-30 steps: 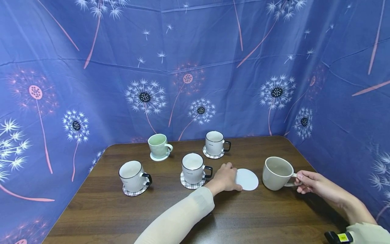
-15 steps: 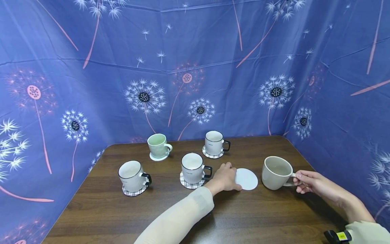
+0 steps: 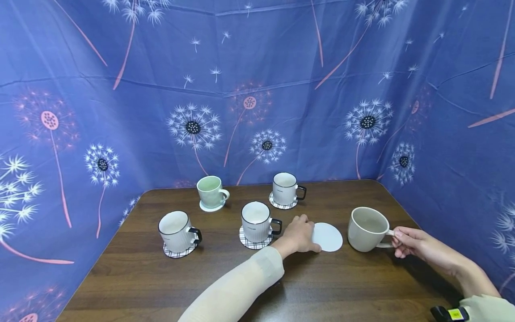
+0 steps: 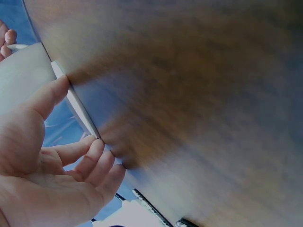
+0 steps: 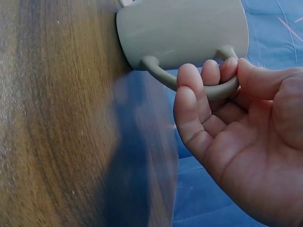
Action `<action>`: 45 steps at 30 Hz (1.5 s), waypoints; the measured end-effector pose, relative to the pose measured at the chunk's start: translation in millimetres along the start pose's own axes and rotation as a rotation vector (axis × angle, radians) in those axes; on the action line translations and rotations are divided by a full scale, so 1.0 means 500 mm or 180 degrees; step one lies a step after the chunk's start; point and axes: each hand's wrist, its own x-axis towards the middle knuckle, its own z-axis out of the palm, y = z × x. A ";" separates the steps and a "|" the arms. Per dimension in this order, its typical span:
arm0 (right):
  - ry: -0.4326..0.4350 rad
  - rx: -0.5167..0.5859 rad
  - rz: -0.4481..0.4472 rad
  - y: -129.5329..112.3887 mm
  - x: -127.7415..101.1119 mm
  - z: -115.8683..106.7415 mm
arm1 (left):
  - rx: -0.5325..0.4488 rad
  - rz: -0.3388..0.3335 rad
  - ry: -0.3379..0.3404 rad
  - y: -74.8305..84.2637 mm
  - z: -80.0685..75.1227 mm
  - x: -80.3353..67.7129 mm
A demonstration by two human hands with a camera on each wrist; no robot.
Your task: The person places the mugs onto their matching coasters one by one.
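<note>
A beige mug (image 3: 366, 228) stands on the dark wooden table (image 3: 225, 286) at the right. My right hand (image 3: 398, 237) grips its handle, with fingers curled through the loop (image 5: 213, 80) while the mug (image 5: 184, 28) rests on the wood. Left of the mug lies a plain white round coaster (image 3: 329, 237), flat on the table and apart from the mug. My left hand (image 3: 299, 232) rests over the coaster's left edge. In the left wrist view the thumb and fingertips (image 4: 97, 151) pinch the rim of the coaster (image 4: 78, 104).
Three white ribbed mugs with black handles stand on checked coasters (image 3: 175, 229) (image 3: 256, 220) (image 3: 284, 188). A pale green mug (image 3: 210, 191) sits on a white coaster at the back. Blue dandelion cloth (image 3: 257, 89) walls the table on three sides.
</note>
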 end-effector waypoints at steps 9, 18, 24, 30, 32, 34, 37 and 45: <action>0.0024 -0.0003 -0.0264 -0.009 0.006 0.002 | 0.0013 0.0000 0.0038 0.000 -0.013 -0.006; -0.0042 0.0288 -0.0415 -0.025 0.018 0.006 | -0.0010 -0.0012 0.0054 -0.002 -0.014 -0.006; 0.0017 0.0289 -0.0489 -0.031 0.024 0.017 | -0.0014 0.0000 0.0042 -0.002 -0.012 -0.007; 0.0104 0.0209 -0.0485 -0.038 0.033 0.027 | -0.0037 -0.0003 0.0027 -0.003 -0.010 -0.006; 0.0115 0.0168 -0.0491 -0.042 0.037 0.030 | -0.0028 -0.0006 0.0022 -0.003 -0.009 -0.006; 0.0113 0.0157 -0.0499 -0.044 0.042 0.033 | -0.0031 -0.0011 0.0015 -0.003 -0.010 -0.007; 0.0067 0.0160 -0.0504 -0.046 0.050 0.038 | -0.0033 -0.0013 0.0003 -0.003 -0.011 -0.008; 0.0048 0.0097 -0.0392 -0.047 0.071 0.056 | -0.0036 0.0005 0.0024 -0.002 -0.008 -0.009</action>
